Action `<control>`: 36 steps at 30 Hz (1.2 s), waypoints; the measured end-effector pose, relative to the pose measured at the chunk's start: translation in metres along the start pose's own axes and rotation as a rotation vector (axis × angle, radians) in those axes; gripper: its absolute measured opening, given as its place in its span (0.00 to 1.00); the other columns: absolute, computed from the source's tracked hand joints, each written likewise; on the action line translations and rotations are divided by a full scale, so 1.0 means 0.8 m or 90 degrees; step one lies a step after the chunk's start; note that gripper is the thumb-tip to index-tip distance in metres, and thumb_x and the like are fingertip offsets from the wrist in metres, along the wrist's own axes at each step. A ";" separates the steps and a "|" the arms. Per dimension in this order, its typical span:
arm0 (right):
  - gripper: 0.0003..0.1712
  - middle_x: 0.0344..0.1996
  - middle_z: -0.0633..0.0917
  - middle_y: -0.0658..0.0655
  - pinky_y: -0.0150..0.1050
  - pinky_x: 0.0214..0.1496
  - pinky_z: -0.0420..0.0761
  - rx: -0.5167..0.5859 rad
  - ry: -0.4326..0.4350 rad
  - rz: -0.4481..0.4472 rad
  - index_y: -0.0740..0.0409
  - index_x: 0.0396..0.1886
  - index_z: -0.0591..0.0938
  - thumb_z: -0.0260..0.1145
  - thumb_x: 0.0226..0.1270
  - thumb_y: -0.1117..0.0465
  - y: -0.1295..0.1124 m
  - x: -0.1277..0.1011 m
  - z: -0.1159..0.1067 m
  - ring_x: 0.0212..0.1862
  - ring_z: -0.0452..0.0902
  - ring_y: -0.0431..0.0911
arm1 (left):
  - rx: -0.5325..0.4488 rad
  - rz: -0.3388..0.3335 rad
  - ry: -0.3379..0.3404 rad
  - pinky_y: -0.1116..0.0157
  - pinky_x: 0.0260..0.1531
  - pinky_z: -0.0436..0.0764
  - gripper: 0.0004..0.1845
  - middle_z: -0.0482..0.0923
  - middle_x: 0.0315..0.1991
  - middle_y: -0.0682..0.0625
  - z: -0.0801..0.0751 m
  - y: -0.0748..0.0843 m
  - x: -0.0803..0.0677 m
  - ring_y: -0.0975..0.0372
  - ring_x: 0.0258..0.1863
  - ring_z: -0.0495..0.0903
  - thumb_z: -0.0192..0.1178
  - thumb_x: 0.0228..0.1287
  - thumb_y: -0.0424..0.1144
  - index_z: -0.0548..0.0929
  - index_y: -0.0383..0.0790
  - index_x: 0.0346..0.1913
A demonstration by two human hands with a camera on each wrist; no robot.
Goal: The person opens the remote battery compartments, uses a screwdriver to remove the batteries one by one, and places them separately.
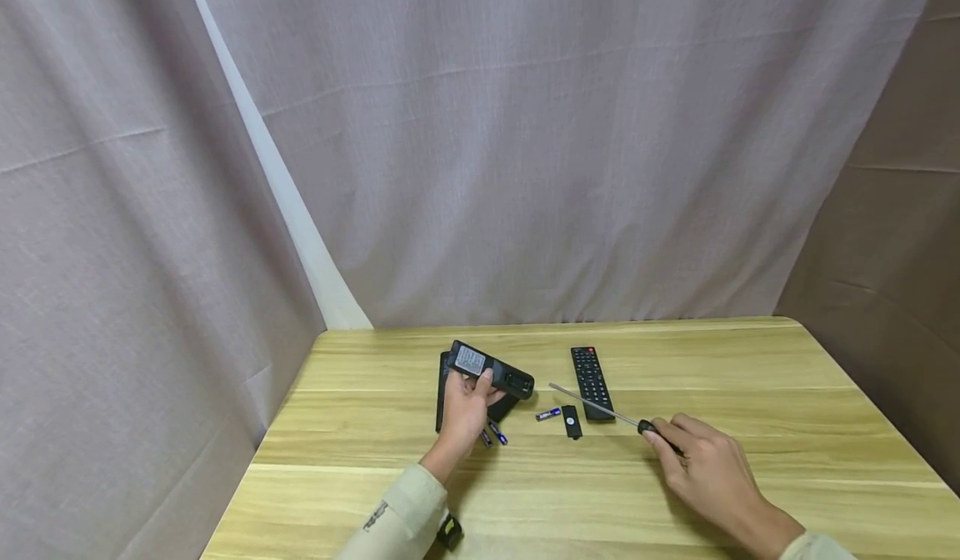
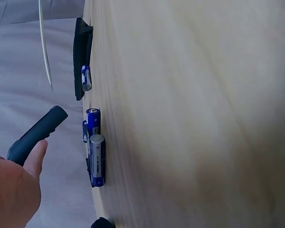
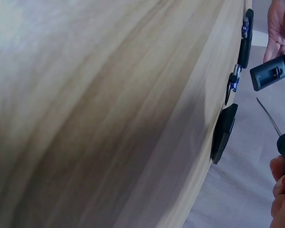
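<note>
My left hand (image 1: 465,410) grips a black remote control (image 1: 491,370), raised above the table with its labelled back showing. Its battery compartment lies uncovered, and the right wrist view shows the bare inside. In my right hand (image 1: 708,460) is a screwdriver (image 1: 648,427) with a black handle. Its thin metal shaft points left, the tip a short way from the remote's uncovered end. Below, on the table, lie a black battery cover (image 1: 572,421) and a blue battery (image 1: 548,414) beside it. Two more batteries (image 2: 98,160) rest close together near my left wrist, partly behind it in the head view.
A second remote control (image 1: 591,377) lies buttons up on the wooden table (image 1: 360,435), beneath the screwdriver shaft in the head view. Under the raised remote is a flat black object (image 1: 442,393), partly hidden by my left hand. Grey curtains (image 1: 525,168) hang behind the table.
</note>
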State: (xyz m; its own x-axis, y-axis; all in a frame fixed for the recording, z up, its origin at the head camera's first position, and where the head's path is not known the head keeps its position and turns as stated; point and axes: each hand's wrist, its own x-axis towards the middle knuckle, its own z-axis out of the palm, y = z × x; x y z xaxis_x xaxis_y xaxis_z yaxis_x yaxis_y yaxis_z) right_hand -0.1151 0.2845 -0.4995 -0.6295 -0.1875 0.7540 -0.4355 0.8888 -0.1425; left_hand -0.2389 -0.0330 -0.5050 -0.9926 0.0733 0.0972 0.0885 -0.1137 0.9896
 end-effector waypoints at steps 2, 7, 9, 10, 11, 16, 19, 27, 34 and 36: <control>0.11 0.23 0.82 0.44 0.25 0.19 0.67 0.001 0.002 -0.001 0.57 0.34 0.92 0.83 0.48 0.65 0.000 0.000 0.000 0.25 0.64 0.28 | 0.007 0.002 0.001 0.56 0.57 0.92 0.19 0.82 0.61 0.28 -0.001 0.001 0.002 0.43 0.57 0.89 0.52 0.84 0.32 0.66 0.30 0.70; 0.10 0.23 0.82 0.44 0.25 0.19 0.67 0.006 0.009 -0.005 0.57 0.34 0.92 0.82 0.49 0.65 0.002 0.001 0.000 0.25 0.64 0.28 | 0.007 0.003 -0.002 0.51 0.58 0.92 0.20 0.80 0.62 0.26 -0.001 0.007 0.010 0.42 0.58 0.88 0.54 0.82 0.29 0.67 0.29 0.70; 0.10 0.23 0.82 0.44 0.25 0.19 0.67 0.007 0.011 -0.007 0.57 0.34 0.92 0.82 0.50 0.64 0.002 0.001 -0.001 0.25 0.63 0.28 | -0.001 -0.001 -0.008 0.49 0.58 0.92 0.20 0.80 0.63 0.26 0.000 0.012 0.015 0.42 0.59 0.88 0.55 0.80 0.28 0.68 0.29 0.70; 0.10 0.23 0.82 0.44 0.25 0.19 0.67 0.007 0.013 -0.008 0.57 0.34 0.92 0.82 0.50 0.64 0.003 0.001 -0.001 0.25 0.63 0.28 | -0.005 -0.003 -0.012 0.49 0.57 0.92 0.20 0.80 0.63 0.26 0.000 0.014 0.018 0.41 0.59 0.88 0.55 0.80 0.28 0.68 0.29 0.70; 0.10 0.23 0.82 0.44 0.25 0.19 0.67 0.008 0.015 -0.009 0.57 0.34 0.92 0.82 0.50 0.64 0.003 0.001 -0.001 0.25 0.63 0.28 | -0.005 -0.003 -0.017 0.48 0.56 0.93 0.20 0.80 0.62 0.26 0.001 0.016 0.020 0.42 0.58 0.88 0.55 0.80 0.28 0.69 0.28 0.69; 0.10 0.23 0.81 0.44 0.25 0.19 0.68 0.015 0.027 -0.009 0.58 0.34 0.92 0.81 0.50 0.64 0.006 0.001 -0.001 0.25 0.64 0.28 | 0.004 -0.007 -0.036 0.46 0.53 0.93 0.19 0.80 0.60 0.28 0.007 0.023 0.033 0.44 0.55 0.89 0.57 0.79 0.27 0.74 0.28 0.67; 0.10 0.22 0.80 0.44 0.24 0.19 0.68 0.014 0.030 0.002 0.59 0.34 0.92 0.81 0.49 0.64 0.009 0.001 -0.001 0.24 0.63 0.28 | 0.031 -0.003 -0.046 0.40 0.53 0.91 0.19 0.81 0.60 0.29 0.013 0.021 0.041 0.45 0.54 0.89 0.57 0.79 0.28 0.75 0.30 0.67; 0.11 0.23 0.80 0.44 0.27 0.19 0.70 0.013 0.044 0.017 0.61 0.36 0.92 0.80 0.50 0.65 0.012 0.004 -0.001 0.24 0.65 0.29 | 0.095 -0.013 -0.077 0.40 0.47 0.93 0.32 0.82 0.62 0.28 0.029 0.017 0.072 0.44 0.53 0.90 0.57 0.79 0.27 0.58 0.42 0.78; 0.13 0.25 0.85 0.46 0.32 0.20 0.74 -0.006 0.052 0.035 0.62 0.37 0.93 0.80 0.49 0.65 0.015 0.007 -0.001 0.24 0.71 0.32 | 0.181 -0.006 -0.097 0.39 0.36 0.93 0.46 0.87 0.53 0.27 0.036 0.002 0.100 0.48 0.34 0.91 0.61 0.74 0.24 0.49 0.49 0.85; 0.12 0.25 0.84 0.46 0.32 0.20 0.73 -0.005 0.051 0.040 0.61 0.37 0.93 0.80 0.50 0.65 0.016 0.008 -0.002 0.23 0.70 0.32 | 0.186 -0.013 -0.109 0.42 0.33 0.94 0.48 0.87 0.53 0.28 0.038 -0.003 0.106 0.51 0.32 0.91 0.62 0.73 0.23 0.48 0.50 0.86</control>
State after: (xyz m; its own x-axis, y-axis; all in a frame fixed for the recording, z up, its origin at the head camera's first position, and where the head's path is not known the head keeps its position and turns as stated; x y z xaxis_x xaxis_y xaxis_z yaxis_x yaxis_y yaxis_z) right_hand -0.1234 0.2951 -0.4957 -0.6025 -0.0974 0.7922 -0.3907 0.9015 -0.1862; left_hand -0.3203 0.0039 -0.4957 -0.9681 0.2408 0.0690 0.1136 0.1767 0.9777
